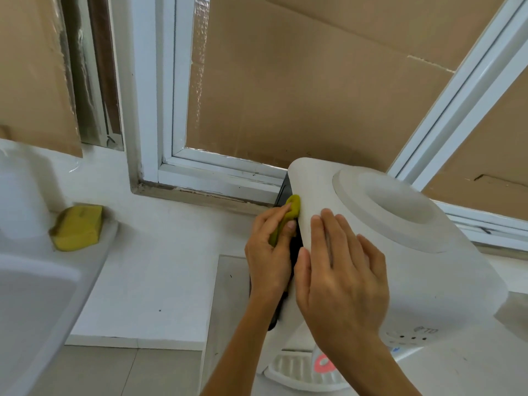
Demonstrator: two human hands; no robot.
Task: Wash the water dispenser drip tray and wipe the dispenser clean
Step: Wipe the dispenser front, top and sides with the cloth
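The white water dispenser stands at the right, its round bottle socket empty on top. My left hand presses a yellow-green cloth against the dispenser's dark left side. My right hand lies flat, fingers spread, on the dispenser's white top near the left edge. The white slotted drip tray sits at the dispenser's base below my right forearm, next to a red tap lever.
A white sink fills the lower left, with a yellow sponge on its rim. A white window frame backed with cardboard is behind. White wall and floor tiles lie between sink and dispenser.
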